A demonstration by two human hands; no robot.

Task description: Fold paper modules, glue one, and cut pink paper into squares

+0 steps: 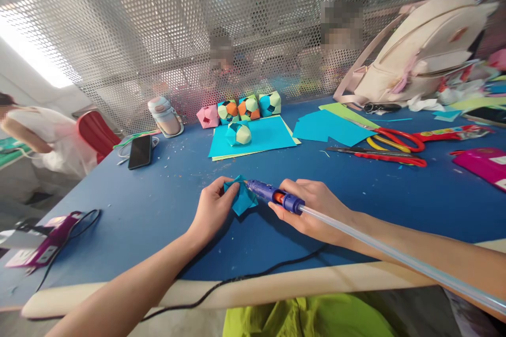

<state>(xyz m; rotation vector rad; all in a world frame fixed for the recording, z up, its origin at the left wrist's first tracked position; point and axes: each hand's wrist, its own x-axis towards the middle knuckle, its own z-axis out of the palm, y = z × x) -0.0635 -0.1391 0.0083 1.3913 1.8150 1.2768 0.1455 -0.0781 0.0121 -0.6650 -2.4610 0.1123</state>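
My left hand [216,204] pinches a folded blue paper piece [244,201] between thumb and fingers, just above the table. Wrapped in my right hand [310,205] is a purple hot glue gun [263,189], its nozzle pointing left and reaching the upper edge of the paper piece. Whether the tip touches the paper I cannot tell. A long clear glue stick [356,239] runs out of the gun's back over my right forearm. Beyond my hands, a blue and pale green paper ball [242,134] rests on a stack of blue sheets [272,134].
Several folded paper balls [249,107] line the mesh divider [166,37]. Red-handled scissors [387,156] and blue paper [332,126] lie at right, near a backpack [422,52]. A bottle [164,116] and phone [140,151] stand left. A black cord [237,279] crosses the table's front edge.
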